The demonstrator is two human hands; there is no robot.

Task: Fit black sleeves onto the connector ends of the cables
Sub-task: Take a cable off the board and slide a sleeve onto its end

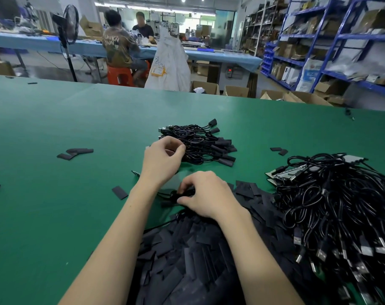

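Note:
A small heap of black cables with sleeves on their ends (206,143) lies at the middle of the green table (55,119). My left hand (163,158) rests at that heap's near left edge with its fingers curled around cable strands. My right hand (206,194) lies closer to me on a big pile of loose black sleeves (187,256), its fingertips pinching a black cable (173,195). A large tangle of bare-ended cables (337,212) fills the right side.
Loose black sleeves lie scattered on the table: a few at the left (76,152), one near my left forearm (119,192), two at the right (279,150). Beyond the far edge stand cardboard boxes (206,88), a white sack (168,62) and blue shelving (332,40). Two people sit at a blue bench.

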